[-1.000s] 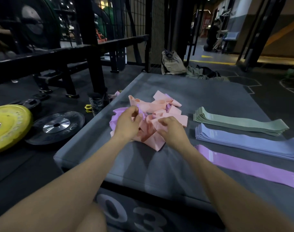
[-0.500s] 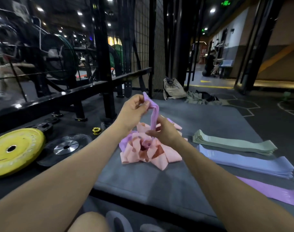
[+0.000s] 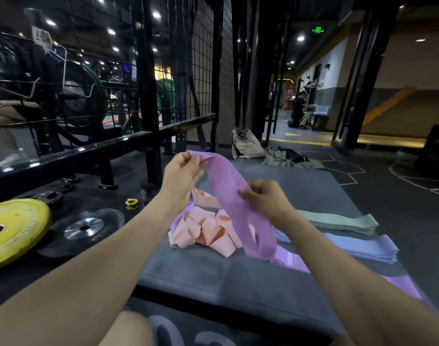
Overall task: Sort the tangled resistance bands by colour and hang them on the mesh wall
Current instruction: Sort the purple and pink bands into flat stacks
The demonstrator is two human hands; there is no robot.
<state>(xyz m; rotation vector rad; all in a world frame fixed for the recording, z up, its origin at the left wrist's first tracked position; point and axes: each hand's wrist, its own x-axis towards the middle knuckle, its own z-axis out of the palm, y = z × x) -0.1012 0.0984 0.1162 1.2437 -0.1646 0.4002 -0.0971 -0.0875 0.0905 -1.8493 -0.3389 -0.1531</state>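
I hold a purple resistance band [image 3: 228,196] in the air above the grey mat [image 3: 238,273]. My left hand [image 3: 181,174] pinches its upper end and my right hand [image 3: 266,199] pinches it lower down; its loop hangs to the mat. Under it lies a tangle of pink bands [image 3: 206,228] with a bit of purple at its left. On the right lie a flat stack of green bands [image 3: 338,221], a stack of blue bands [image 3: 358,245] and a purple band [image 3: 296,263]. The black mesh wall [image 3: 206,78] stands behind the mat.
A yellow weight plate [image 3: 11,228] and a black plate [image 3: 81,228] lie on the floor at the left, by a black rack [image 3: 148,96]. A beige bag [image 3: 246,144] and clothes sit past the mat's far edge. A person crouches far back right.
The purple band has come up out of the pink tangle and now spreads wide between my hands. My right hand moved right along it. The view has tilted up.
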